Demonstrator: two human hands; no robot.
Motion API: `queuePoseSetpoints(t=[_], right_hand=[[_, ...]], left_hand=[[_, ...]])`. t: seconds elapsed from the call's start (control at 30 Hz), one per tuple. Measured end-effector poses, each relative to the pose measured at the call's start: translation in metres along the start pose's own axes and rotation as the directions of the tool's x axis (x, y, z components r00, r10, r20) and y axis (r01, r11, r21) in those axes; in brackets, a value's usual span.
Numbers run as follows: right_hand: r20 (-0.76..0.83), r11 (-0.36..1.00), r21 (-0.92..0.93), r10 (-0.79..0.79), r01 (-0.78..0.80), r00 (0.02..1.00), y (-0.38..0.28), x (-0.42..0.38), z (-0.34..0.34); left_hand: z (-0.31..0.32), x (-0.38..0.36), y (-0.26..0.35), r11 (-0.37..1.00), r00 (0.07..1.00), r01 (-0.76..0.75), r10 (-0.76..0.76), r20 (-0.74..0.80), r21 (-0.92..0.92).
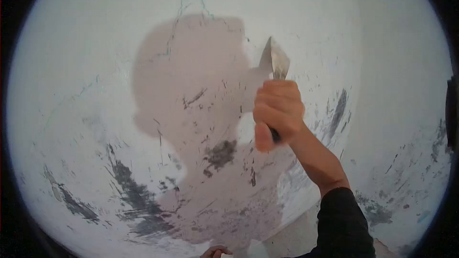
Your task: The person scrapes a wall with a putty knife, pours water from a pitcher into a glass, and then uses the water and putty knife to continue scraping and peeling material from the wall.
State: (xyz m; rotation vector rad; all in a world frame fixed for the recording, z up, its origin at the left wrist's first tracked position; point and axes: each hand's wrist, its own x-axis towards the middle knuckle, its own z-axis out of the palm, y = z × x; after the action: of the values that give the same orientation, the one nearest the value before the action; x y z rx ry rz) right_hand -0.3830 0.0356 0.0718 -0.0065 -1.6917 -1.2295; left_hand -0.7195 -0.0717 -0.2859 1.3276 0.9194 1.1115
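Observation:
My right hand (278, 112) is raised in front of the wall, its fingers wrapped around the dark handle of a putty knife (280, 61). The metal blade points upward, with its edge at or very near the wall surface. Only a small part of my left hand (216, 251) shows at the bottom edge; its fingers look bent, and what they hold, if anything, is out of sight. The white wall (306, 14) has dark grey patches, scratches and thin bluish-green crack lines.
A large dark patch (136, 196) marks the lower left of the wall, and a smaller one (221, 154) the middle. A shadow of a head and arm falls across the centre. At the right, the wall meets another wall face (401, 67). Something dark (451, 114) stands at the far right edge.

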Motion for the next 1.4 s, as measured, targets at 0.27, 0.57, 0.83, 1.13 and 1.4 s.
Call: queuePoseSetpoints(t=[0.27, 0.57, 0.83, 1.13, 1.4], right_hand=[[0.086, 0.978, 0.205, 0.028, -0.046, 0.996, -0.037, 0.014, 0.006], [-0.007, 0.963, 0.266, 0.037, -0.033, 0.999, -0.046, 0.011, 0.011], [0.013, 0.968, 0.25, 0.025, -0.027, 1.0, -0.042, 0.005, 0.008], [0.094, 0.975, 0.218, 0.017, -0.037, 0.995, -0.036, 0.007, -0.005], [0.061, 0.979, 0.201, 0.018, -0.03, 0.998, -0.029, 0.006, -0.003]], left_hand=[[0.014, 0.01, 0.008, 0.999, 0.999, 0.041, -0.041, 0.004, -0.017], [0.012, 0.017, -0.009, 1.0, 1.0, 0.008, -0.009, 0.028, 0.024], [0.013, 0.017, -0.004, 0.999, 0.999, 0.039, -0.04, 0.033, 0.025], [0.011, 0.019, -0.009, 1.0, 0.999, 0.023, -0.023, 0.043, -0.008], [0.014, 0.02, -0.01, 0.999, 0.998, 0.003, -0.005, 0.07, 0.038]])
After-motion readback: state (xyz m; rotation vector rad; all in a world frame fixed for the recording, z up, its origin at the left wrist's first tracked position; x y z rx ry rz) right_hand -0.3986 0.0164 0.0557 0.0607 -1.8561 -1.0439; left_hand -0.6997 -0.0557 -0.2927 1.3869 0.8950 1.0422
